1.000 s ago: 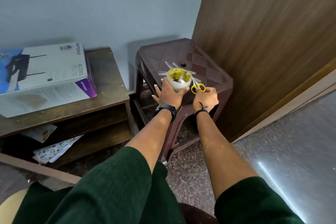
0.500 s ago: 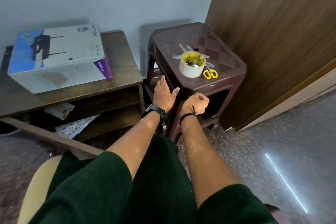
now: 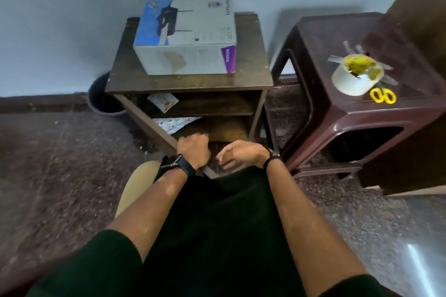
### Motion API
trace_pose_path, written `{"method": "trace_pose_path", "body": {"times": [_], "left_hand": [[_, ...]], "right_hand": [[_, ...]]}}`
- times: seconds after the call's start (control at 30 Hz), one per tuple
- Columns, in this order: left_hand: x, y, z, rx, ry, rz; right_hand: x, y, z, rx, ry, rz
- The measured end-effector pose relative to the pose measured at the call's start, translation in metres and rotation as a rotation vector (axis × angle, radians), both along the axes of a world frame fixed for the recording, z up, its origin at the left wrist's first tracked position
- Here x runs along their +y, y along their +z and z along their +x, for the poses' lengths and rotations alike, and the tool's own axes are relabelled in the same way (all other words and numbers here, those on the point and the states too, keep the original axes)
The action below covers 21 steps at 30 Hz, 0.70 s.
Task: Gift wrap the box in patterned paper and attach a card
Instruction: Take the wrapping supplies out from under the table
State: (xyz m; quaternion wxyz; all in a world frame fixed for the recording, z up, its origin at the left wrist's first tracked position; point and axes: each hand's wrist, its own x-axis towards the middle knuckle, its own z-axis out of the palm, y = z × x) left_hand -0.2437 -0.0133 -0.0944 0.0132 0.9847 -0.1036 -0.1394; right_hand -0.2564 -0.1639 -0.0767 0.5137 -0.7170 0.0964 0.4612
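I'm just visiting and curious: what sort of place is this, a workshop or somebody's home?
Most likely a corner of a home, not a workshop. A router box sits on a small wooden shelf table against a plain wall, beside a brown plastic stool holding a tape roll and yellow-handled scissors.

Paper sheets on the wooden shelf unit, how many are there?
2. One printed sheet lies on the upper shelf at its left; a patterned sheet lies on the lower shelf, sticking out. More may be hidden deeper inside.

We read "NETGEAR" on the top face of the box (image 3: pixel 193 31). We read "NETGEAR" again on its purple side strip. The model number beside it is blurred.
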Motion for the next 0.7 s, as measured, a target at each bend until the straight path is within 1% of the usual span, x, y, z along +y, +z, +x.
{"method": "trace_pose_path", "body": {"times": [0.1,0.2,0.33,0.4,0.47,0.53,0.63,0.7], "left_hand": [[0.006,-0.003,-0.008,-0.072,0.026,-0.068],[0.014,-0.009,-0.011,-0.184,0.061,-0.105],[0.02,-0.014,-0.025,-0.33,0.26,-0.197],[0.023,-0.014,-0.031,-0.326,0.384,-0.262],[0.027,-0.012,-0.034,-0.267,0.441,-0.374],[0.031,-0.008,-0.038,-0.212,0.436,-0.429],[0.036,-0.005,-0.044,-0.173,0.421,-0.432],[0.044,-0.006,-0.049,-0.172,0.39,-0.404]], "right_hand": [[0.024,-0.004,-0.006,0.006,0.139,0.037],[0.041,-0.009,-0.012,-0.01,0.146,0.039],[0.045,-0.014,-0.02,-0.147,0.174,-0.009],[0.048,-0.015,-0.027,-0.212,0.171,0.003],[0.051,-0.016,-0.035,-0.256,0.124,0.015],[0.056,-0.015,-0.041,-0.291,0.093,-0.004],[0.064,-0.018,-0.047,-0.335,0.113,-0.052],[0.072,-0.021,-0.053,-0.302,0.063,0.003]]}}
